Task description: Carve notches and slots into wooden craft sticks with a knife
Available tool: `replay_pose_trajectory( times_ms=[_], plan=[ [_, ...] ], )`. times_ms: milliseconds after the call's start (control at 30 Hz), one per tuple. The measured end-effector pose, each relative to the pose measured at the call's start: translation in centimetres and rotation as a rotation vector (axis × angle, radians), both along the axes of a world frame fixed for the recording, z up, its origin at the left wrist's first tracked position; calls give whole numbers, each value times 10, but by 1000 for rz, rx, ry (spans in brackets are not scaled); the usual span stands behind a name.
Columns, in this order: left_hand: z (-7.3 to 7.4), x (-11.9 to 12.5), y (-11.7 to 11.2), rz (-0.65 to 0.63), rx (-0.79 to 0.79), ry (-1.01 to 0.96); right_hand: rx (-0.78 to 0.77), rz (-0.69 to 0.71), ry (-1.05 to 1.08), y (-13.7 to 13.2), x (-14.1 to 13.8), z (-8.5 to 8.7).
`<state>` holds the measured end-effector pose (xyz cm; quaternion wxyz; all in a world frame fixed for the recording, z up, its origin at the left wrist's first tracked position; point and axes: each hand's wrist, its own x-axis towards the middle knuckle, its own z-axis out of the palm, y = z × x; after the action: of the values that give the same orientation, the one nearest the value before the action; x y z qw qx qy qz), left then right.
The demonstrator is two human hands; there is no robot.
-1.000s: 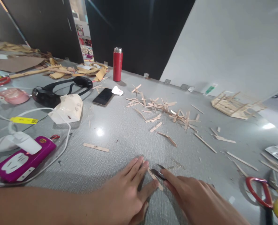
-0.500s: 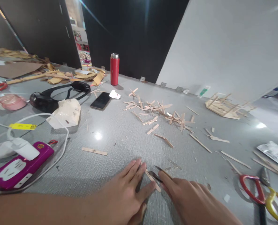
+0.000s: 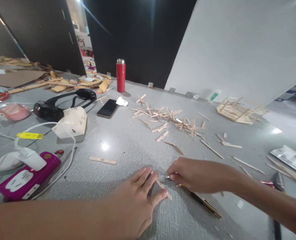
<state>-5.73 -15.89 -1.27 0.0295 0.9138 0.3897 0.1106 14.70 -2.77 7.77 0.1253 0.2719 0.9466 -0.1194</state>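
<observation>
My left hand (image 3: 140,193) lies on the grey table with its fingers stretched out. Its fingertips and thumb pin down a flat wooden craft stick (image 3: 160,183), which has a small piece of wood on it. Close by on the right, my right hand (image 3: 184,173) is closed in a pinch. A small white-and-clear tip (image 3: 166,177) pokes out from its fingers toward the stick; the rest is hidden. Below the right wrist lies a long, narrow tool with dark and brass-coloured edges (image 3: 205,201), partly covered by the hand. Another craft stick (image 3: 103,160) lies left of my hands.
Scattered wooden sticks (image 3: 162,115) lie beyond my hands. A phone (image 3: 108,108), red bottle (image 3: 121,76) and black headset (image 3: 49,111) stand farther back. At left is a purple power strip (image 3: 29,178) with a white cable. A stick frame (image 3: 234,111) sits far right.
The narrow tool that my right hand held now lies on the table. My right hand has moved up and now pinches a white-tipped thing. The left hand still presses the stick.
</observation>
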Motion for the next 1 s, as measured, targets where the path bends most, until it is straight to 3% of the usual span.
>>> replay_pose_trajectory(
  times_ms=[100,333,567,867,1000],
  plan=[
    [1,0,1,-6,2,4,-79,55,-75,-1,2,0],
    [3,-1,2,-22,-4,22,26,-3,-110,-35,14,-11],
    [9,-6,5,-46,-49,24,-61,10,-188,-14,0,-4],
    [5,-3,5,-29,-94,24,234,242,-91,-30,13,-27],
    [7,-3,5,-29,-90,20,330,284,-78,-30,18,-36]
  ],
)
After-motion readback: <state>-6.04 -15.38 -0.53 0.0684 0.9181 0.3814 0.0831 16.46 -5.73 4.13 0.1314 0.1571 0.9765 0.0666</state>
